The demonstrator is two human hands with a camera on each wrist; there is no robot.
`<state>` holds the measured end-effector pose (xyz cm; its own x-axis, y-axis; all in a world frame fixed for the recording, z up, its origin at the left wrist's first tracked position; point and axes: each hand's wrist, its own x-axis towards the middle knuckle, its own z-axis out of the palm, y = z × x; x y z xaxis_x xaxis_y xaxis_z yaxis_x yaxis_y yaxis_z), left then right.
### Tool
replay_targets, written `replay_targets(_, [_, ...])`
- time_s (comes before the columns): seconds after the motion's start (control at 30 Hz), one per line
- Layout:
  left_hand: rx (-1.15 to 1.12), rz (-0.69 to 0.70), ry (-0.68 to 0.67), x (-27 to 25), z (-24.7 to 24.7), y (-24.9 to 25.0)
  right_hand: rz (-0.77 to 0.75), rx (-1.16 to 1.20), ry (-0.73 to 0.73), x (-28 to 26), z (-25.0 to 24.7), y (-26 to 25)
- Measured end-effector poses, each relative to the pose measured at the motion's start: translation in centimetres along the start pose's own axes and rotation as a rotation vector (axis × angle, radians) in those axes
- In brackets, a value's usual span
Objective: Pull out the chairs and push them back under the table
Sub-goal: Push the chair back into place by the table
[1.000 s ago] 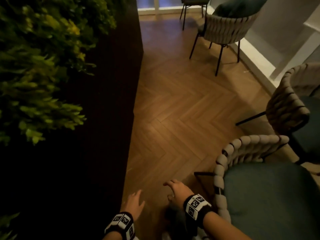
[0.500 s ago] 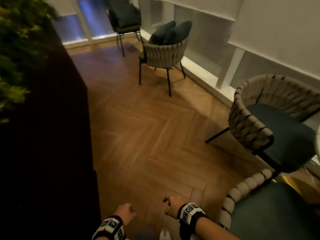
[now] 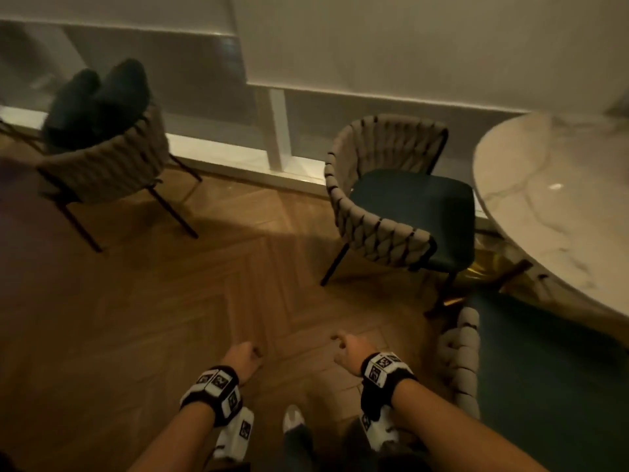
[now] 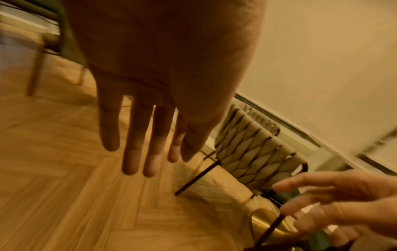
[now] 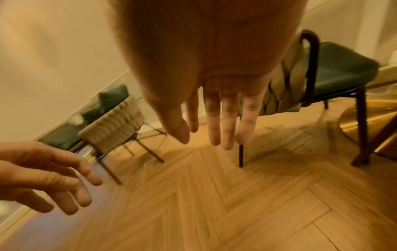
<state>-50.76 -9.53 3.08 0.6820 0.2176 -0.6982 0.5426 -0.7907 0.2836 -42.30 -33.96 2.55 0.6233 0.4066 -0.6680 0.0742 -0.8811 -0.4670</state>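
1. Head view shows your left hand point(image 3: 242, 356) and right hand point(image 3: 350, 349) held out over the floor point(image 3: 204, 301), each grip released and holding nothing; the wrist views show fingers straight and relaxed.
2. The chair ahead point(image 3: 398, 206) stands ahead and to the right of your right grip, pulled clear of the bench point(image 3: 544, 199). The nearest chair point(image 3: 531, 376) sits just beside your right forearm, its seat partly under the bench edge.
3. Risk, as I judge it: the thin dark metal legs could scrape or catch on the herringbone wood floor if you shove from one side.
4. The rounded backs are thick woven cord, soft and bulging, so a loose hold may slip; grip the frame firmly.
5. The bench top is smooth, marble-like and round-edged; pushing too far could knock a chair back against it.
6. A third chair point(image 3: 102, 172), carrying dark cushions point(image 3: 98, 97), stands well apart, ahead and left of your left grip.
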Motion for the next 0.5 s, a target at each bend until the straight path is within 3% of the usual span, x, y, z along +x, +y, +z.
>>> replay_targets(0.17, [0.191, 0.242, 0.07, 9.5, -8.2, 6.7, 0.053, 0.168, 0.268, 3.8, -6.3, 0.0])
replay_targets(0.33, [0.321, 0.448, 0.241, 17.7, -12.9, 15.5, 0.133, 0.163, 0.545, 8.9, -12.9, 2.7])
replay_targets(0.5, [0.436, 0.574, 0.324, 24.5, -14.8, 22.5, 0.345, 0.075, 0.603, 13.9, -19.5, 7.0])
